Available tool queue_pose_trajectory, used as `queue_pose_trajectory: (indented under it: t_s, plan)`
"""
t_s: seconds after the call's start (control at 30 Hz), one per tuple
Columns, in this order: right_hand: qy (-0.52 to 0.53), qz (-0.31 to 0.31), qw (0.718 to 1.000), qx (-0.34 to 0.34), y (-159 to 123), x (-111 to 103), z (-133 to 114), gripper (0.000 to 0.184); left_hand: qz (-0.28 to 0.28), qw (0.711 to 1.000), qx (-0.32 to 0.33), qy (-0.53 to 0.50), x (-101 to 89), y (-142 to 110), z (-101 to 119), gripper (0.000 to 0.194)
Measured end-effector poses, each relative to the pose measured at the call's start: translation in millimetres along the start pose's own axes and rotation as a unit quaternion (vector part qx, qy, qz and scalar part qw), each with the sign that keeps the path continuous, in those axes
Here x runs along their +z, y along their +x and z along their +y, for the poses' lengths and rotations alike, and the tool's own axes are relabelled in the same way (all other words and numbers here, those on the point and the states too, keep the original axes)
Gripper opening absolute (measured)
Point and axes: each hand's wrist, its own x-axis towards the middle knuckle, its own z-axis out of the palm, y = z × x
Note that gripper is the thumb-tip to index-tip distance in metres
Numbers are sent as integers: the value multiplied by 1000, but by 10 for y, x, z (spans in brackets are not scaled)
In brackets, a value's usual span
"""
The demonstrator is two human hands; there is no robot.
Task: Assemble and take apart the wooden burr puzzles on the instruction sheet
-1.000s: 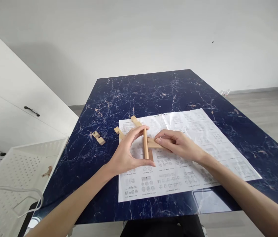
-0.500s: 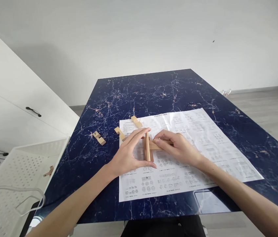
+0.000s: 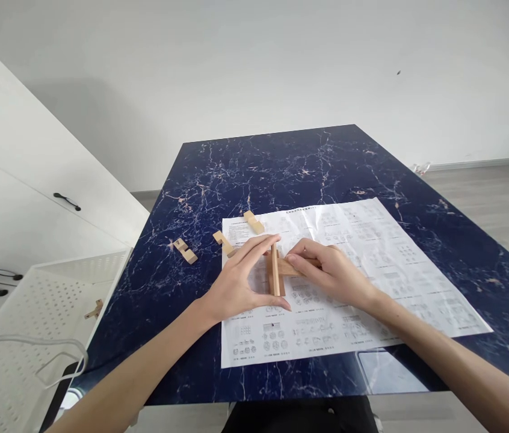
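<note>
My left hand (image 3: 239,282) grips a wooden puzzle piece (image 3: 275,270) by its two ends, between thumb and fingers, over the printed sheet (image 3: 349,325). From the right, my right hand (image 3: 331,267) pinches another wooden piece (image 3: 291,267), whose end meets the held piece. A darker wooden part shows just beneath them; how they interlock is hidden by my fingers. Three loose notched wooden pieces lie near: a marked piece (image 3: 185,251) on the dark table, a second piece (image 3: 224,243) at the sheet's left edge, and a third piece (image 3: 254,222) at its top edge.
The dark blue marbled table (image 3: 254,174) carries the sheet of small diagrams. At its left stands a white perforated bin (image 3: 33,313) with a wooden piece (image 3: 94,309) inside and a pale cable (image 3: 24,340) across it. A white cabinet (image 3: 33,150) is behind.
The piece in my left hand has turned, showing a narrower edge. The piece in my right hand has rotated, so its marked face no longer shows. The view shifts slightly.
</note>
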Motion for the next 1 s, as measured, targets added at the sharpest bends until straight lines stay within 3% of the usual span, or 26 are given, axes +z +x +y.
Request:
queue_pose_trajectory:
  t_s: [0.13, 0.37, 0.6, 0.87, 1.0]
  plan:
    - [-12, -12, 1000, -12, -9, -13, 19, 28, -22, 1000, 14, -8, 2, -4, -7, 115]
    - [36, 0, 999, 14, -2, 80, -43, 29, 9, 1000, 16, -24, -7, 25, 6, 115]
    - [105, -14, 994, 35, 34, -62, -34, 39, -26, 995, 5, -98, -107, 91, 92, 113]
    - [85, -2, 996, 30, 35, -29, -21, 39, 3, 998, -2, -70, -48, 46, 25, 109]
    - [60, -11, 998, 21, 15, -30, -5, 38, -16, 997, 4, -70, -54, 35, 18, 109]
